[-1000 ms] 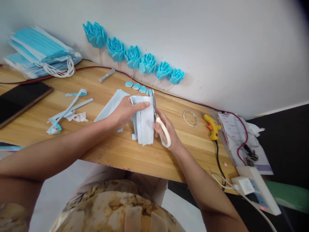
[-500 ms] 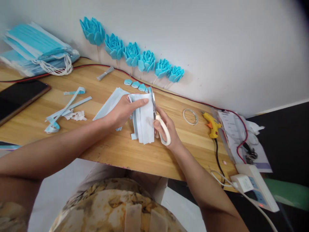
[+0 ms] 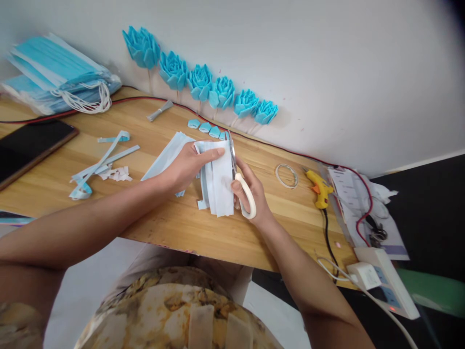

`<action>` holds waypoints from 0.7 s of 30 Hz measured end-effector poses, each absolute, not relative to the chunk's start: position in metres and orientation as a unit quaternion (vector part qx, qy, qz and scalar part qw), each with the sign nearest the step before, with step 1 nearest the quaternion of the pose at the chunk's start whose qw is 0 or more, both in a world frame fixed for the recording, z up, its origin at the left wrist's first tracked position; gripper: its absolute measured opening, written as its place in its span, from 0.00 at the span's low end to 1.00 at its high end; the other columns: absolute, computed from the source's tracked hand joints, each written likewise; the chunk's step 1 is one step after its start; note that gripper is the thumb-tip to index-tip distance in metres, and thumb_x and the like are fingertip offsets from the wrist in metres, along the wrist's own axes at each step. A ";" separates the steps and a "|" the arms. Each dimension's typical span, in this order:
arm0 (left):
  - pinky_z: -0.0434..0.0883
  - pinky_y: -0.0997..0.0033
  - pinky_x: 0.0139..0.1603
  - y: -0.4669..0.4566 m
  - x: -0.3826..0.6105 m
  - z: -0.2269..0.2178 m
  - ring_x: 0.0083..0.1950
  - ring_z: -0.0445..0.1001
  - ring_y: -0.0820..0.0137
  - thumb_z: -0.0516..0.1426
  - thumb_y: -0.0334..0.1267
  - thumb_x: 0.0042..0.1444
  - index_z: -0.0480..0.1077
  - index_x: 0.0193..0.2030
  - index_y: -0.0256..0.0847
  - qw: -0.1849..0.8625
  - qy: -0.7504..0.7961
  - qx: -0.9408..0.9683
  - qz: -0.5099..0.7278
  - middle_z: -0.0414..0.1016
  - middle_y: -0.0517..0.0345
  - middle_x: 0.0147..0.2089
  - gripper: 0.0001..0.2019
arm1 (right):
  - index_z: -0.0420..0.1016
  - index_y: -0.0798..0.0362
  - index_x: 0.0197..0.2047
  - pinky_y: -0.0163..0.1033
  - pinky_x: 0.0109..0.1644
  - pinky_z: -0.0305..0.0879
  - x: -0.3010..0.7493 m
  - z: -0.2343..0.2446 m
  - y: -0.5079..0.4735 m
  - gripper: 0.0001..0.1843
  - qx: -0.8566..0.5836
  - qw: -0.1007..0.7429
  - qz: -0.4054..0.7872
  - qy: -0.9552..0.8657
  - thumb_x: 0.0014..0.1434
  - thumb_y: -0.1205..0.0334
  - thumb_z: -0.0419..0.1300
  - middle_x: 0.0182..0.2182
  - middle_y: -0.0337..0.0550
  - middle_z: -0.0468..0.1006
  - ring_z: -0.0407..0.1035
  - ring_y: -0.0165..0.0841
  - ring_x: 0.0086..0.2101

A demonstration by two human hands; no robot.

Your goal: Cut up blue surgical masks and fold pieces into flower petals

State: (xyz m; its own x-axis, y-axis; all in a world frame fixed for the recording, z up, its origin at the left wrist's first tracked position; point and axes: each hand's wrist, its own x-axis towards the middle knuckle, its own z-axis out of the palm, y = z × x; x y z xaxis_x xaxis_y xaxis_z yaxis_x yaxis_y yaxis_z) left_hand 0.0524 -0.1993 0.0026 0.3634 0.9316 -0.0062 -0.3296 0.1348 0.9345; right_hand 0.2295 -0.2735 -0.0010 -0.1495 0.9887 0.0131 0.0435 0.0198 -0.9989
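Observation:
My left hand point(image 3: 189, 165) pinches a folded piece of pale blue face mask fabric point(image 3: 221, 186), thumb on top near its upper edge. In my right hand point(image 3: 254, 194) is a pair of scissors point(image 3: 248, 194) with a cream handle. The metal blades point away from me and lie along the right edge of the fabric. Whether they touch it at every point I cannot tell. Beneath my left hand, another sheet of pale blue fabric point(image 3: 165, 154) lies on the table. Just beyond the blade tips sits a row of small cut blue petals point(image 3: 205, 127).
Several blue fabric flowers point(image 3: 199, 82) on sticks lean against the wall. Stacked masks point(image 3: 58, 68), a phone point(image 3: 36, 145) and cut strips point(image 3: 100, 165) lie left. On the right are a tape roll point(image 3: 286, 176), a yellow glue gun point(image 3: 318, 188) and a power strip point(image 3: 390, 281).
Almost nothing differs. The view has shifted very slightly; both hands, the scissors and the fabric keep nearly the same positions.

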 end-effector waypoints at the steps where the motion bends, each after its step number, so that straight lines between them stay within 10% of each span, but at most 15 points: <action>1: 0.71 0.70 0.34 -0.199 0.052 0.003 0.30 0.75 0.69 0.71 0.48 0.52 0.75 0.31 0.38 0.681 0.323 0.466 0.463 0.79 0.56 0.31 0.16 | 0.63 0.43 0.70 0.37 0.22 0.56 0.230 -0.002 -0.274 0.46 -0.469 0.454 0.519 -0.552 0.56 0.31 0.68 0.23 0.33 0.67 0.59 0.29 0.20; 21: 0.74 0.67 0.34 -0.199 0.052 0.008 0.30 0.77 0.66 0.70 0.48 0.51 0.76 0.32 0.37 0.715 0.320 0.440 0.439 0.80 0.54 0.30 0.15 | 0.60 0.49 0.73 0.33 0.19 0.52 0.228 0.005 -0.278 0.48 -0.458 0.451 0.570 -0.512 0.59 0.34 0.67 0.20 0.27 0.66 0.56 0.24 0.18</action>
State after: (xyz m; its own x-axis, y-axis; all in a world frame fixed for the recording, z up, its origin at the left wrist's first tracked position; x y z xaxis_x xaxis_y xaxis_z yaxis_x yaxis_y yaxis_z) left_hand 0.0517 -0.1990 0.0076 0.4094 0.9095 -0.0718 -0.3465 0.2278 0.9100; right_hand 0.2277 -0.2784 0.0055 -0.1725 0.9832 -0.0602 -0.0453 -0.0690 -0.9966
